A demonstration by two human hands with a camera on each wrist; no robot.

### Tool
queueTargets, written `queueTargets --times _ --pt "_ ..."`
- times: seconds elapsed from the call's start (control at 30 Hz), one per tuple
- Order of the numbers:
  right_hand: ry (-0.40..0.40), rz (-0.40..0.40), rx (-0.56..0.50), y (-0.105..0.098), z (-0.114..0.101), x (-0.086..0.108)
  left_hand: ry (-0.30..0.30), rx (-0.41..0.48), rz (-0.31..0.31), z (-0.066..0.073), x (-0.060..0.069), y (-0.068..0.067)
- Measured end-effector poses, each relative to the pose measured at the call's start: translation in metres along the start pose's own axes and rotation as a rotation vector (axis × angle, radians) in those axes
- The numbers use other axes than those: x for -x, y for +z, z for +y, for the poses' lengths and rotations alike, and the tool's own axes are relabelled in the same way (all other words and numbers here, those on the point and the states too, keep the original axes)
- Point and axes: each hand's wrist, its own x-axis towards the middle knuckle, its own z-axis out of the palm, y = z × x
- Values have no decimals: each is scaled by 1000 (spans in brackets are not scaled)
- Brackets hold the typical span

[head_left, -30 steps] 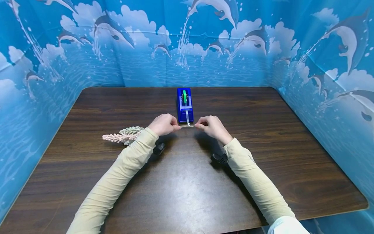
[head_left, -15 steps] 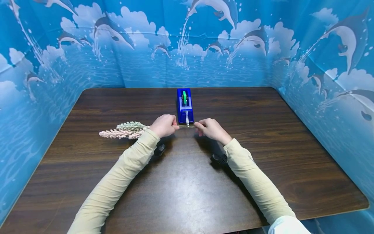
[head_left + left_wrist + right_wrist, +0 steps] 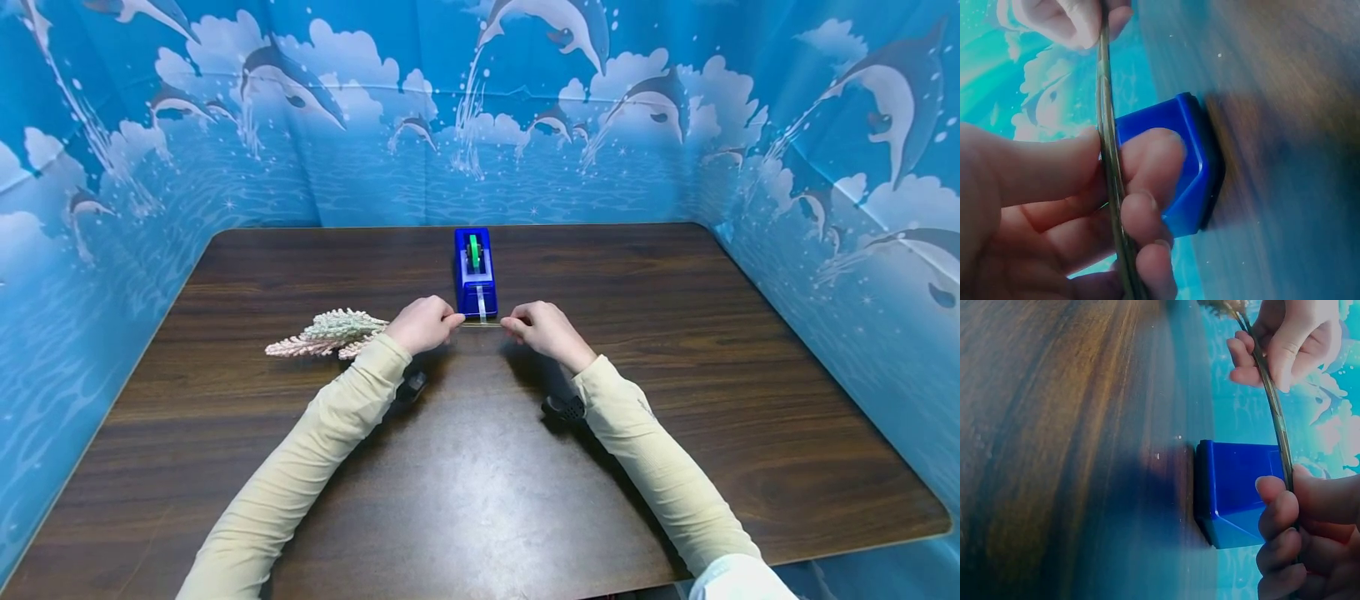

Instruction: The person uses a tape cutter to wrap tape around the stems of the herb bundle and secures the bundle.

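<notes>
My left hand (image 3: pixel 422 323) and right hand (image 3: pixel 545 333), each grip curled closed round thin stems (image 3: pixel 1105 97), blue tape dispenser (image 3: pixel 475 283) just beyond, pale flower heads (image 3: pixel 333 330) leftward

A whitish glare is brightening the tabletop (image 3: pixel 480 492) at the head view's lower centre, soft shadows are darkening mid-frame, and both wrist views are looking hazy and blue-tinged, their wood surface blurring.

Shows the tape dispenser (image 3: pixel 474 277) on the table (image 3: pixel 480 467), behind the stems (image 3: pixel 1105 94). Has flower heads (image 3: pixel 343 325) left of the left hand (image 3: pixel 422 323).
</notes>
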Motion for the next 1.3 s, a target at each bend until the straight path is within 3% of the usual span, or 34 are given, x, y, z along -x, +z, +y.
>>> queueTargets --times 0.4,0.6,0.83,1.0,1.3 --pt "3 82 34 -2 -4 2 -20 -59 123 2 1 4" --pt "-11 134 35 -3 -8 5 -17 -51 93 2 1 7" --pt "-49 147 17 -2 -7 4 8 20 66 4 2 3" --pt "-79 157 53 -1 -5 3 37 24 48 5 1 2" --pt "-79 178 35 -1 -4 2 6 -4 104 3 0 3"
